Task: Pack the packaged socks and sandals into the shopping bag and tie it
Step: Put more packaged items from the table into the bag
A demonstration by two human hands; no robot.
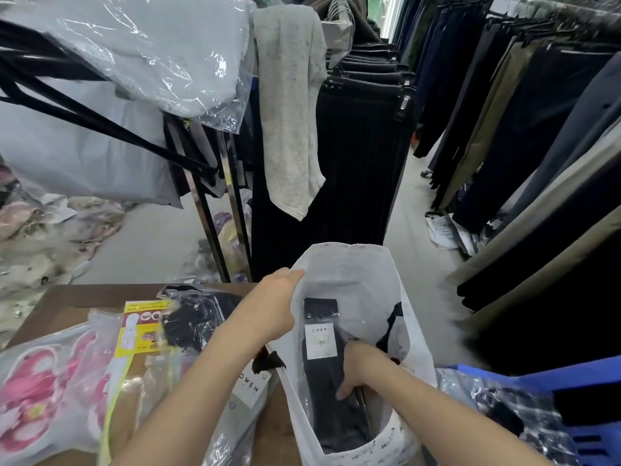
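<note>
Black packaged socks (317, 341) are gripped in the shopping bag (363, 274) by the right hand (358, 364), its rim pinched open by the left hand (275, 304), while pink sandals (37, 391) are not yet packed.

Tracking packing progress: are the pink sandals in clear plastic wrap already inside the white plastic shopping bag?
No, the pink sandals lie on the brown wooden table, left of the white plastic shopping bag.

- Sock pack (324, 375) hides the fingers of my right hand (361, 368).
- Shopping bag (421, 351) rim covers the fingertips of my left hand (274, 307).
- Sandals pack (37, 391) runs off the left edge.
</note>
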